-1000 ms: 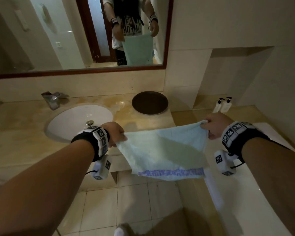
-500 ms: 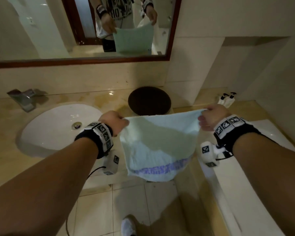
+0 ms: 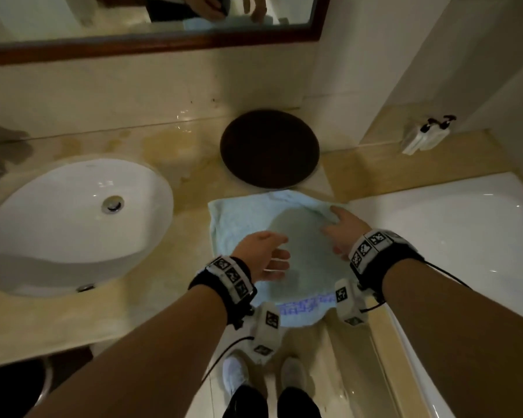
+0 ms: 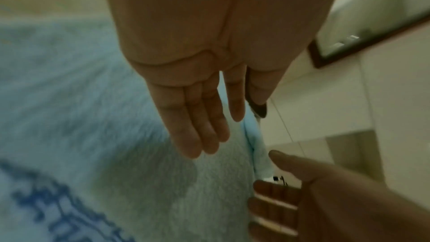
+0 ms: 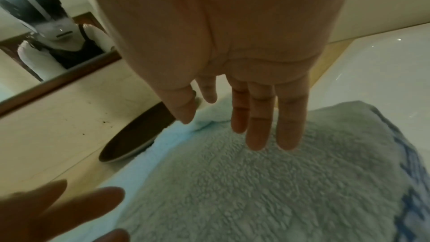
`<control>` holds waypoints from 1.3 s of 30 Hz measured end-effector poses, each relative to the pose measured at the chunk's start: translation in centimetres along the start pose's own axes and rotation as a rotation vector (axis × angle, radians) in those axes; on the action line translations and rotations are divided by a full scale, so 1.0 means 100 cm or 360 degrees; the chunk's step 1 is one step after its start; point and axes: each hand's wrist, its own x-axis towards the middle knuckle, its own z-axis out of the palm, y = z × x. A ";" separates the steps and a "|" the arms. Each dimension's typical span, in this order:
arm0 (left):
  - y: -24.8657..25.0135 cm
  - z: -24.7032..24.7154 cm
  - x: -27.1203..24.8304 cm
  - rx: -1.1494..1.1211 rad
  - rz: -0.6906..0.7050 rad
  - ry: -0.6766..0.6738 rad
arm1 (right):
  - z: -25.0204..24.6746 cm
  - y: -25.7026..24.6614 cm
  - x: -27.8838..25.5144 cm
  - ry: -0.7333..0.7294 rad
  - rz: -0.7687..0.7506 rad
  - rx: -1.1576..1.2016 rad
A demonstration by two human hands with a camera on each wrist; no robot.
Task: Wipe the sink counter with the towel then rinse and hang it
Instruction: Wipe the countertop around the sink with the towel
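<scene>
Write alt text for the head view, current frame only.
Seen from above, a light blue towel lies spread on the beige sink counter, and both open hands, left hand and right hand, are over it. A white basin sits to its left, a dark round tray behind it, and a white bathtub to its right.

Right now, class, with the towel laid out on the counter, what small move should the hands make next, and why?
Probably press both palms down on the towel and start a wiping stroke. It lies spread on the counter, and the left hand and right hand are open above it, gripping nothing.
</scene>
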 end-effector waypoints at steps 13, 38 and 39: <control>-0.019 0.017 0.037 -0.0652 -0.0206 0.0103 | 0.014 -0.013 0.031 -0.0335 -0.0501 -0.0486; -0.010 -0.089 0.029 -0.0551 -0.0301 0.0189 | 0.112 -0.120 0.027 -0.0285 -0.0783 -0.0822; -0.008 -0.099 0.029 -0.0528 -0.0310 0.0191 | 0.118 -0.128 0.027 -0.0277 -0.0784 -0.0813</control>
